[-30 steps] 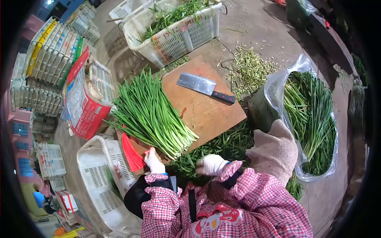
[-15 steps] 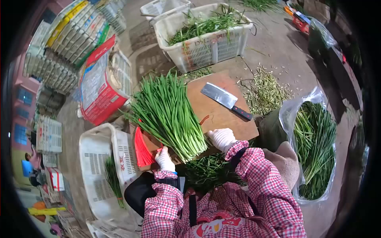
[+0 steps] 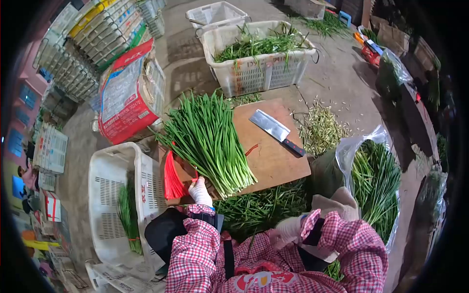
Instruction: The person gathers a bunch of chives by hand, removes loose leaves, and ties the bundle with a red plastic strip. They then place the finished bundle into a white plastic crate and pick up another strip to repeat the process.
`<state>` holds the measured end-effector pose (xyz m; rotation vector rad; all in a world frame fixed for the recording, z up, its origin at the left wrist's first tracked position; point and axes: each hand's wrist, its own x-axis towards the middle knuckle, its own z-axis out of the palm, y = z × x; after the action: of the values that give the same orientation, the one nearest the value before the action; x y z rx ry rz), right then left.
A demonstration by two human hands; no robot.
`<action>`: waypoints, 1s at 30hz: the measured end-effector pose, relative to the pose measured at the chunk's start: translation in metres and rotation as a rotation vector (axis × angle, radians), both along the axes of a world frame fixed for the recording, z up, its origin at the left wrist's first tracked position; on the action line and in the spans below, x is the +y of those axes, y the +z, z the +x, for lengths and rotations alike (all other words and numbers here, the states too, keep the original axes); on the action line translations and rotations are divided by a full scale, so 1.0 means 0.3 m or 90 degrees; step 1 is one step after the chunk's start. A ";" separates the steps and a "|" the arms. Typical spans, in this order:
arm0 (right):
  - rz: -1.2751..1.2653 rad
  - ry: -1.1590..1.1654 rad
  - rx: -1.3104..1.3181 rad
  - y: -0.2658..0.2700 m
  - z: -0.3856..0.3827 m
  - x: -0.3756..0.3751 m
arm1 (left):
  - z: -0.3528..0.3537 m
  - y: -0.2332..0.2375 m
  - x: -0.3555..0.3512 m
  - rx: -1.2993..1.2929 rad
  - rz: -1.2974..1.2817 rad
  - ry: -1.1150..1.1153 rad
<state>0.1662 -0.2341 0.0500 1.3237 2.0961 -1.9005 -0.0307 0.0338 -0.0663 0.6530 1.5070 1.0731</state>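
Note:
A large bunch of green garlic chives (image 3: pixel 210 141) lies on the wooden board (image 3: pixel 273 166), its pale cut ends toward me. My left hand (image 3: pixel 200 191), in a white glove, is closed at the board's near edge, pinching a thin red strip beside the chive stems. A bundle of red tie strips (image 3: pixel 173 178) lies just left of it. My right hand (image 3: pixel 287 231), also gloved, is low by my lap over loose greens (image 3: pixel 264 207); its fingers are blurred and partly hidden. A cleaver (image 3: pixel 277 132) with a dark handle rests on the board's right side.
A white crate (image 3: pixel 139 171) at the left holds a tied green bundle. Another crate (image 3: pixel 264 73) of greens stands beyond the board. Trimmed stem pieces (image 3: pixel 320 124) litter the floor at right, near a plastic bag (image 3: pixel 349 151) of chives. A red carton (image 3: pixel 127 97) stands back left.
My right hand has left the board's near edge and come back toward my lap. My left hand stays beside the chive stems with the red strip. The view has shifted slightly.

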 end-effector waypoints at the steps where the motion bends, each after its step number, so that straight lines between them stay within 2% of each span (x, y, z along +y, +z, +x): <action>1: 0.064 -0.134 -0.055 0.023 0.025 0.046 | 0.004 0.034 -0.016 0.022 0.021 -0.011; 3: 0.202 -0.438 -0.116 0.052 0.100 0.163 | 0.015 0.052 -0.028 0.043 0.059 -0.012; 4: 0.272 -0.610 -0.117 0.021 0.129 0.215 | 0.010 0.043 -0.034 -0.024 0.068 -0.021; 6: 0.140 -0.889 0.072 -0.140 0.186 0.343 | 0.010 -0.016 -0.024 -0.033 0.054 0.022; 9: 0.196 -0.923 0.151 -0.205 0.209 0.499 | 0.030 0.092 -0.068 -0.033 0.057 0.026; 10: 0.186 -0.900 0.144 -0.207 0.214 0.527 | 0.035 0.094 -0.071 -0.028 0.055 0.025; 12: 0.172 -0.841 0.283 -0.213 0.206 0.582 | 0.038 0.060 -0.076 0.015 0.101 0.039; 13: 0.078 -0.838 0.338 -0.178 0.203 0.593 | 0.050 0.073 -0.086 0.006 0.106 0.057; 14: 0.058 -0.806 0.380 -0.203 0.211 0.608 | 0.059 0.089 -0.094 -0.004 0.113 0.074; 18: 0.124 -0.729 0.262 -0.239 0.263 0.636 | 0.068 0.119 -0.106 -0.020 0.112 0.073; 21: 0.113 -0.687 0.257 -0.161 0.286 0.660 | 0.084 0.140 -0.094 -0.052 0.137 0.087; 23: 0.182 -0.556 0.155 -0.115 0.295 0.682 | 0.074 0.126 -0.089 -0.005 0.142 0.070; 24: 0.233 -0.518 0.168 -0.142 0.292 0.696 | 0.071 0.115 -0.085 -0.020 0.166 0.063; 26: 0.211 -0.403 0.043 -0.047 0.257 0.742 | 0.076 0.149 -0.072 -0.029 0.167 0.038; 27: 0.205 -0.363 0.030 -0.040 0.235 0.766 | 0.076 0.204 -0.068 0.014 0.169 -0.011; 28: 0.189 -0.323 0.026 -0.023 0.211 0.787 | 0.086 0.220 -0.058 -0.022 0.176 -0.005; 30: 0.257 -0.246 -0.040 0.046 0.151 0.821 | 0.069 0.255 -0.030 0.043 0.191 -0.068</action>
<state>0.2114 0.0123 0.0637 1.9651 2.4227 -1.5528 -0.0099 0.0248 0.0101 0.9753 1.3638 1.2158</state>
